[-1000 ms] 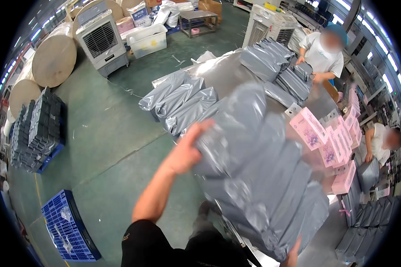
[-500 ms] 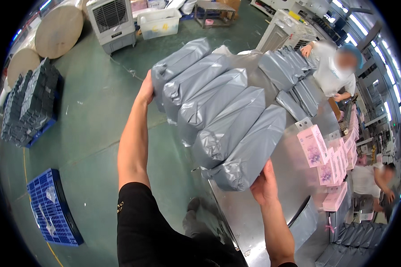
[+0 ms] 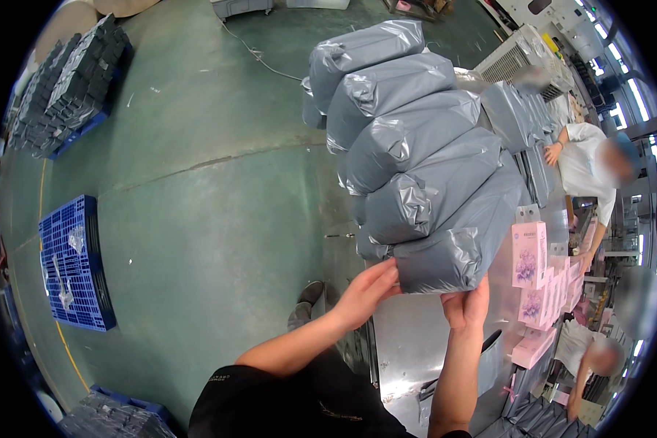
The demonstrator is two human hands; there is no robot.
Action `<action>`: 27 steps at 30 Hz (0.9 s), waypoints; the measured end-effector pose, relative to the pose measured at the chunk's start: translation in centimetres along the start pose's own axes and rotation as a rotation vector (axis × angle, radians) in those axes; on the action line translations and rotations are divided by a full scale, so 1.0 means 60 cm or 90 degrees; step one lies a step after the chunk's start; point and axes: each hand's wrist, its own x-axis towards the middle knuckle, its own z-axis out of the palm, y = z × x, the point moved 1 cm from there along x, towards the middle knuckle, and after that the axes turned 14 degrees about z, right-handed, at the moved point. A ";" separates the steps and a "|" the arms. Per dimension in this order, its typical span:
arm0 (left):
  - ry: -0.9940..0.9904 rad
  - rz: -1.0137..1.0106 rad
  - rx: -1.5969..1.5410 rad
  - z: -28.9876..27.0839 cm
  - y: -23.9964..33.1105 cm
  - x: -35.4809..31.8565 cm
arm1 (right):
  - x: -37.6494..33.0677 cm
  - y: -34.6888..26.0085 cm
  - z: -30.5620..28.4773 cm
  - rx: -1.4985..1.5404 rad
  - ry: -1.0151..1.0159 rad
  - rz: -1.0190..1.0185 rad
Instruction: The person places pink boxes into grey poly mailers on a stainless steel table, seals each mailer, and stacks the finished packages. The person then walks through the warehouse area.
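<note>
The stack of grey bags (image 3: 416, 168), carried high against the chest a second ago, is now lying in an overlapping row along the steel counter (image 3: 409, 343). The left hand (image 3: 365, 292) and right hand (image 3: 466, 306) are both pressing the nearest bag's end, each grip lightly closed on it, squaring the row beside the pink boxes (image 3: 529, 255).

Glossy, crinkled grey plastic bags (image 3: 416, 175); smooth brushed-metal table (image 3: 416, 343); matt green floor (image 3: 197, 204); pink cardboard boxes (image 3: 529, 255)

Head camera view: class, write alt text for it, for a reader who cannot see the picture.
Both hands, left hand and right hand, grip the near end of a row of grey plastic mailer bags stacked on a metal table. Pink boxes stand to the right, and a blue pallet lies on the green floor.
</note>
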 end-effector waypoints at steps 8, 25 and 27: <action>-0.121 -0.083 0.209 -0.011 0.008 0.027 | 0.002 -0.006 0.017 -0.099 -0.054 -0.011; -0.005 0.189 0.342 -0.180 0.377 0.648 | 0.096 0.113 -0.053 -0.271 0.032 -0.223; -0.018 0.160 0.319 -0.240 0.456 0.678 | 0.065 0.122 0.012 -0.297 0.009 -0.240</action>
